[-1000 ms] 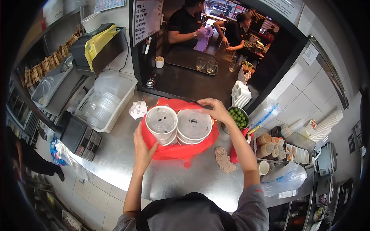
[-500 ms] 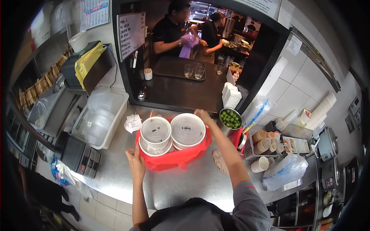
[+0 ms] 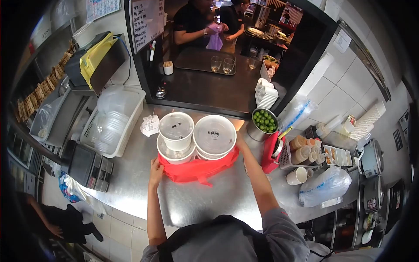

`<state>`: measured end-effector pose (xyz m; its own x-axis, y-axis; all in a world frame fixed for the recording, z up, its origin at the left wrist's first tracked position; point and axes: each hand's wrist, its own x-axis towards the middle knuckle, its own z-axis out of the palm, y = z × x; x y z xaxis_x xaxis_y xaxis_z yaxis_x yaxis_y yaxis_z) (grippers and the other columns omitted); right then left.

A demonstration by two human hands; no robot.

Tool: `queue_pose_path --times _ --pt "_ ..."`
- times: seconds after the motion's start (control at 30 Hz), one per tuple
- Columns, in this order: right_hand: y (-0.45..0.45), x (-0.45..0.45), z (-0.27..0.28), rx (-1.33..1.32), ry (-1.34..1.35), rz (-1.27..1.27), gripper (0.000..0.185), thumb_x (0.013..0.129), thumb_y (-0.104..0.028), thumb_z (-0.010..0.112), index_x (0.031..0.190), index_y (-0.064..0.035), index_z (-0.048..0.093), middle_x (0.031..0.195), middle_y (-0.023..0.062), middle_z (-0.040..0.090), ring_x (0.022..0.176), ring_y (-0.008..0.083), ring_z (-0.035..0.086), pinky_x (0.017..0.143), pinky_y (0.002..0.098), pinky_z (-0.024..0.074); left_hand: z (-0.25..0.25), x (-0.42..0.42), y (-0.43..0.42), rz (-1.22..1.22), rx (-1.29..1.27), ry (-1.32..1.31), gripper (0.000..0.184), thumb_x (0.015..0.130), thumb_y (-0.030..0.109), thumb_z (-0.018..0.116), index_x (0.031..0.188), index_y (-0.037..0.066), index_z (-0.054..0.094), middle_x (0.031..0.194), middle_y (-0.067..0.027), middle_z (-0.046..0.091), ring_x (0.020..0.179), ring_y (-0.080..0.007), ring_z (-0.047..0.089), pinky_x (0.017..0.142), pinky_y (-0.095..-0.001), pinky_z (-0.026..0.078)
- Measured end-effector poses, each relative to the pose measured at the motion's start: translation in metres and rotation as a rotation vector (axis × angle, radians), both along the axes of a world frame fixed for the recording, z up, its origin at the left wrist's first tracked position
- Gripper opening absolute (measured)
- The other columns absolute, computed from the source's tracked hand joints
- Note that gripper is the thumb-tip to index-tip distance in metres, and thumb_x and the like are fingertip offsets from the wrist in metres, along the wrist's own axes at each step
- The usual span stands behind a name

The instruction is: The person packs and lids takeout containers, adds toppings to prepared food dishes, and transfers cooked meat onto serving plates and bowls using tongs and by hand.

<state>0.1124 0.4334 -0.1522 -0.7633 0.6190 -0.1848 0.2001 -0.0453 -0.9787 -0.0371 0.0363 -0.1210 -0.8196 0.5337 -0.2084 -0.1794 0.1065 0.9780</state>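
A red bag (image 3: 196,171) lies bunched around the front and sides of several white lidded tubs on the steel counter. At the left, a smaller tub (image 3: 176,125) with handwriting on its clear lid sits on a wider tub (image 3: 174,153). Beside them is another stack, topped by a large lidded tub (image 3: 214,134). My left hand (image 3: 156,172) pinches the bag's left edge. My right hand (image 3: 241,143) is closed at the bag's right edge, close against the large tub; its fingertips are partly hidden.
A metal pot of green limes (image 3: 263,122) stands behind right, near a basket of sauce bottles (image 3: 301,155). A white crate of plastic lids (image 3: 111,124) is at left, a paper slip (image 3: 150,125) nearer. Two people stand beyond the pass-through; another person (image 3: 56,220) is at lower left.
My right hand has come down from the large tub's back rim to its right side. The bag's edge sits lower around the tubs. The person at lower left has moved further into view.
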Motion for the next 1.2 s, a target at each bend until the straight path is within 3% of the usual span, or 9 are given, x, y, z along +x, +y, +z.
queue_pose_path --times 0.1,0.17,0.3,0.6,0.7,0.8,0.83,0.97,1.2 --pt "-0.053 0.03 0.057 0.118 0.133 -0.354 0.029 0.087 -0.024 0.054 0.105 -0.0037 0.061 0.095 0.0091 0.062 0.084 0.0172 0.056 0.083 0.0279 0.0417 -0.021 0.01 -0.005 0.043 -0.029 0.019 0.042 0.075 -0.003 0.049 0.116 0.002 0.053 0.114 -0.0131 0.041 0.106 -0.0233 0.044 0.083 -0.0321 0.043" --pt "-0.098 0.048 0.11 -0.026 0.195 -0.479 0.03 0.087 -0.023 0.055 0.111 -0.0047 0.056 0.102 0.0085 0.059 0.082 0.0168 0.055 0.083 0.0271 0.0418 -0.057 0.009 -0.002 0.074 -0.053 0.303 0.045 0.073 -0.004 0.052 0.117 0.003 0.051 0.117 -0.0142 0.04 0.107 -0.0264 0.043 0.085 -0.0345 0.042" --pt "-0.136 0.065 0.086 0.125 0.301 -0.468 0.03 0.084 -0.015 0.06 0.111 -0.006 0.052 0.105 0.0062 0.057 0.084 0.0142 0.054 0.082 0.0261 0.0422 -0.049 0.043 0.0 0.095 -0.469 0.842 0.052 0.069 -0.001 0.058 0.12 0.004 0.048 0.124 -0.0158 0.039 0.11 -0.0327 0.04 0.09 -0.0401 0.036" --pt "-0.144 0.064 0.076 -0.015 0.291 -0.458 0.018 0.087 -0.012 0.055 0.103 -0.0034 0.055 0.1 0.0035 0.057 0.091 0.0091 0.051 0.082 0.0241 0.0395 -0.034 0.064 -0.009 0.047 -0.6 0.845 0.05 0.069 0.008 0.063 0.117 0.007 0.05 0.127 -0.0155 0.038 0.114 -0.035 0.037 0.092 -0.0469 0.032" --pt "-0.146 0.062 0.065 -0.001 0.3 -0.472 0.024 0.089 -0.018 0.052 0.109 -0.0052 0.055 0.109 0.0069 0.055 0.1 0.0162 0.05 0.089 0.0274 0.0364 -0.006 0.064 -0.021 0.105 -0.56 0.84 0.041 0.069 0.009 0.065 0.109 0.005 0.056 0.118 -0.0157 0.047 0.107 -0.0342 0.044 0.089 -0.044 0.036" --pt "-0.14 0.068 0.042 0.637 -0.179 -0.398 0.034 0.09 -0.024 0.047 0.118 -0.0048 0.051 0.123 0.0118 0.047 0.117 0.0258 0.04 0.098 0.0332 0.0306 0.052 0.068 -0.037 0.081 -0.438 0.897 0.03 0.07 0.008 0.067 0.099 0.004 0.062 0.104 -0.0161 0.055 0.095 -0.0334 0.052 0.083 -0.0404 0.042" --pt "-0.136 0.071 0.022 0.738 -0.241 -0.32 0.042 0.087 -0.026 0.048 0.123 -0.0055 0.048 0.129 0.0146 0.041 0.123 0.0326 0.032 0.102 0.0424 0.0241 0.082 0.073 -0.031 0.037 -0.252 0.781 0.014 0.076 0.006 0.064 0.089 0.002 0.065 0.097 -0.0124 0.059 0.088 -0.0274 0.057 0.077 -0.0351 0.046" --pt "-0.143 0.072 -0.022 1.085 -0.436 -0.313 0.045 0.081 -0.023 0.053 0.123 -0.0103 0.049 0.132 0.0098 0.039 0.126 0.0311 0.029 0.101 0.0538 0.0201 0.131 0.103 0.016 -0.306 0.368 -0.129 0.026 0.087 0.01 0.056 0.112 0.003 0.054 0.103 -0.0062 0.059 0.095 -0.0211 0.059 0.076 -0.0299 0.049" --pt "-0.147 0.077 -0.028 1.179 -0.365 -0.345 0.046 0.078 -0.022 0.054 0.122 -0.0085 0.05 0.133 0.0091 0.038 0.126 0.0306 0.03 0.103 0.0551 0.0175 0.127 0.135 0.101 -0.053 0.488 -0.635 0.036 0.081 0.032 0.066 0.103 0.019 0.042 0.1 -0.001 0.047 0.093 -0.0181 0.053 0.074 -0.0362 0.046"
